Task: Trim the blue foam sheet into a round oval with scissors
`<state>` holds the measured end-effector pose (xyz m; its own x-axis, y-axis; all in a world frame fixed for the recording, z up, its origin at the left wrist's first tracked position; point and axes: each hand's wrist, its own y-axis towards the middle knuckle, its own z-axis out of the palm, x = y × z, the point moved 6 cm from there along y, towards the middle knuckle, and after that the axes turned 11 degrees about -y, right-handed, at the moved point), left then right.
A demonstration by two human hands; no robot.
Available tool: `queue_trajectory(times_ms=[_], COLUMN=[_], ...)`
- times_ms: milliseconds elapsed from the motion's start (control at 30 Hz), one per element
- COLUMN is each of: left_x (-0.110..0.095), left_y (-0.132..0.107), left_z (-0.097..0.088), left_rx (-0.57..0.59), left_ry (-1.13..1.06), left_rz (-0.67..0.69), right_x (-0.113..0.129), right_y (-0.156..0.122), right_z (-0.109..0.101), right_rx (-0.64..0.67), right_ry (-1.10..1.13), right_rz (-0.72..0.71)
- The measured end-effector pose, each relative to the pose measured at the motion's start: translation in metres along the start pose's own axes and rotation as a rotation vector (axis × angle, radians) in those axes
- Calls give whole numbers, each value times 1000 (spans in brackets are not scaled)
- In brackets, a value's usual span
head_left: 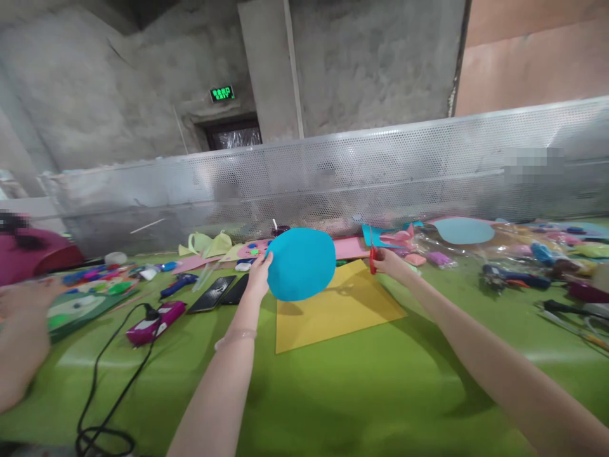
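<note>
My left hand [259, 271] pinches the left edge of a round turquoise foam sheet [301, 263] and holds it upright above the green table [333, 393]. My right hand [387, 260] is closed round red-handled scissors [372, 259], just right of the sheet and apart from it. Under both hands a yellow sheet [333, 308] lies flat on the table.
A purple glue gun [155, 322] with a black cord [102, 387] lies at left, near two dark phones [223, 292]. Another person's arm [21, 336] reaches in at far left. Coloured foam pieces, bags and tools crowd the back and right edge below a perforated metal screen [380, 171].
</note>
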<state>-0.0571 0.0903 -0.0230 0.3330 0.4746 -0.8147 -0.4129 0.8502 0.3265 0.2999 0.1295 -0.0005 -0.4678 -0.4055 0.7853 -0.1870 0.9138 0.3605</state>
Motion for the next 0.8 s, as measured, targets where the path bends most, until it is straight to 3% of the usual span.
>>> queue_trajectory(times_ms=[100,233,400,500,567,700,800], left_x=[-3,1,12,11,8,9,9], left_y=[-7,-19,-27,-28,-30,-37,-40], left_z=[9,34,51,51,51,54,54], left_rx=[50,169,319,304,289,318,338], left_ry=[-1,108,261,264,195,84,120], left_rz=[-20,-6,-13,-16,-47,-244,-279], right_x=[9,33,35,34,34,33,34], right_y=[-6,-11,-18,-19,-17,-15,-17], right_z=[12,22,27,32,30,16,11], right_rx=[92,165,232,275,197,-40,-97], right_ry=[165,416,291,216,220,331,346], right_rz=[45,4,0,-24,-24,30,55])
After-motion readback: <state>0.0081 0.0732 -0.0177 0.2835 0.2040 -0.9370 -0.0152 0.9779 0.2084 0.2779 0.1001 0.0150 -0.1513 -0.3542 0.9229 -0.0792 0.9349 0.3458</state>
